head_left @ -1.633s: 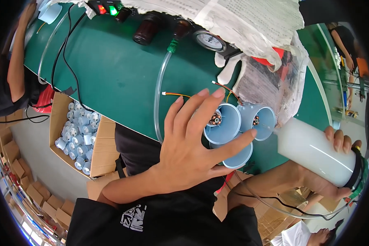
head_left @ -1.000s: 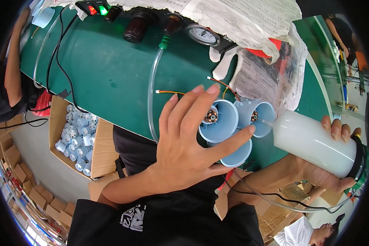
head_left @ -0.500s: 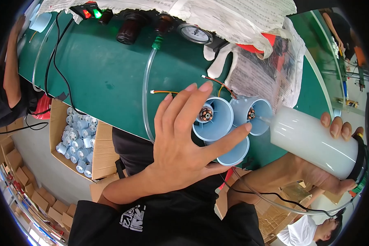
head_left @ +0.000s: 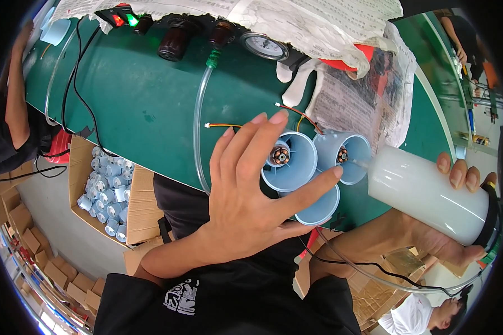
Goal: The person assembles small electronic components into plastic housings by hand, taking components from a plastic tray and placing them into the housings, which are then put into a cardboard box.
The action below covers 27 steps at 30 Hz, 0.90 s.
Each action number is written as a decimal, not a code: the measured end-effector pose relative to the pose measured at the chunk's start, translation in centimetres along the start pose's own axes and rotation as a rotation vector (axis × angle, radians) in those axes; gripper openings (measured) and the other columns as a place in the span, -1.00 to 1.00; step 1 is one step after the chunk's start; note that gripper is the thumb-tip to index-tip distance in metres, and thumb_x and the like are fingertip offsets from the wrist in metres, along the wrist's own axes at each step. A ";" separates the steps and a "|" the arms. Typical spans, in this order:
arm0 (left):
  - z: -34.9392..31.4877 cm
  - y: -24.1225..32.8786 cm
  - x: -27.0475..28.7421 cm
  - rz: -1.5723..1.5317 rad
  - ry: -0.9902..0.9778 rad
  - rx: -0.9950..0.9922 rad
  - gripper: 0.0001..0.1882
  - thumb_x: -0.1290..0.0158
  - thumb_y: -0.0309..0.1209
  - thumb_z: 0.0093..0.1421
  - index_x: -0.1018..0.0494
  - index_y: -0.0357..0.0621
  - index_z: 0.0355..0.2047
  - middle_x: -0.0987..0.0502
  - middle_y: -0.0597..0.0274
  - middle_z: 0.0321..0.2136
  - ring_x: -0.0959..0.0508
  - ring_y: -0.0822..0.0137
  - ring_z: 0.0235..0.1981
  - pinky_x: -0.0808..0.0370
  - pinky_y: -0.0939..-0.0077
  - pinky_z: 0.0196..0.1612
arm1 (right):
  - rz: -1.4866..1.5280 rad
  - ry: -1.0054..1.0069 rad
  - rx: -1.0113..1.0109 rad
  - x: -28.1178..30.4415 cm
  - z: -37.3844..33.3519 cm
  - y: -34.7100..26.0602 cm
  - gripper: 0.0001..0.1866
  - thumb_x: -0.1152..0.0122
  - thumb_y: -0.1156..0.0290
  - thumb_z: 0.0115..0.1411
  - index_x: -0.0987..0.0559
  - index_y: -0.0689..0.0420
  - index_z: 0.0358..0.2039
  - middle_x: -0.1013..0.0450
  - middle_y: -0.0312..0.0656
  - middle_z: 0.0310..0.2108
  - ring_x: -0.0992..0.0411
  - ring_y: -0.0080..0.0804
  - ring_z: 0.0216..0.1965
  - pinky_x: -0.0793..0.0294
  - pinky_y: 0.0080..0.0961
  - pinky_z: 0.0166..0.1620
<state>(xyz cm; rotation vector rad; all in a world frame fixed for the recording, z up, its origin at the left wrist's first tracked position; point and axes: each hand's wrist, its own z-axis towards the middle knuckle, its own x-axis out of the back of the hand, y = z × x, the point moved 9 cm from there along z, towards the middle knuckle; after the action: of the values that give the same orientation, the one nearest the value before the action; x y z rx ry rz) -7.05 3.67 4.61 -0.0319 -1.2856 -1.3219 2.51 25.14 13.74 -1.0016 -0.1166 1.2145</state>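
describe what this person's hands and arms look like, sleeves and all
Both the left hand and the right hand are bare, with no glove, ring or watch showing. The forearms are uncovered below the short sleeves of a black T-shirt with a white print.

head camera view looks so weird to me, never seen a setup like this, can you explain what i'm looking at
There is no robot here: these are a person's own two bare hands. The view comes from a wide fisheye camera worn on the head and looking down, which is why straight edges bend. The left hand is spread out over a cluster of three light blue cups on a green table. The right hand holds a white bottle, its thin tip pointing into the right-most cup. Further back on the table are a clear hose and a round gauge. Lower left, a cardboard box holds many more blue parts.
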 end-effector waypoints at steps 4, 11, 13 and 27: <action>0.0 -0.1 0.0 -0.014 0.011 0.002 -0.32 -0.45 -0.14 -0.32 -0.59 0.44 -0.05 -0.08 -0.16 0.25 -0.24 -0.17 0.18 -0.27 0.03 0.12 | 0.004 -0.005 0.000 0.1 0.0 -0.4 0.10 -0.30 -0.33 -0.11 -0.16 0.30 0.17 -0.18 -0.12 -0.18 -0.21 -0.23 -0.23 -0.16 -0.14 -0.13; 0.0 -0.1 0.4 -0.018 0.009 0.013 -0.37 -0.43 -0.14 -0.28 -0.59 0.41 -0.06 -0.12 -0.16 0.23 -0.26 -0.15 0.17 -0.27 0.03 0.12 | 0.085 0.028 -0.019 0.7 0.5 -0.6 0.00 -0.39 -0.14 -0.19 -0.22 0.32 0.08 -0.22 -0.12 -0.22 -0.24 -0.26 -0.24 -0.20 -0.18 -0.07; -0.3 -0.3 0.2 -0.049 0.061 0.045 -0.34 -0.38 -0.05 -0.28 -0.53 0.50 -0.05 -0.13 -0.04 0.28 -0.25 -0.06 0.22 -0.19 -0.06 0.18 | 0.157 0.046 0.031 0.2 0.9 -1.0 -0.09 -0.39 -0.01 -0.16 -0.22 0.30 0.07 -0.20 -0.18 -0.21 -0.22 -0.35 -0.26 -0.15 -0.29 -0.12; -0.4 -0.6 0.2 -0.161 0.042 0.046 -0.31 -0.43 -0.15 -0.37 -0.49 0.35 -0.11 -0.05 -0.06 0.32 -0.22 -0.09 0.23 -0.17 -0.18 0.17 | 0.210 -0.093 -0.214 -7.5 0.3 4.5 -0.12 -0.32 -0.13 -0.17 -0.30 0.28 0.01 -0.18 -0.11 -0.22 -0.19 -0.30 -0.24 -0.15 -0.22 -0.11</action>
<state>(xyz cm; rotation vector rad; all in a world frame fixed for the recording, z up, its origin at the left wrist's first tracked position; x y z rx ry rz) -7.25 3.06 4.23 0.1329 -1.3040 -1.4215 -3.87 19.14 13.91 -1.1646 -0.2226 1.4635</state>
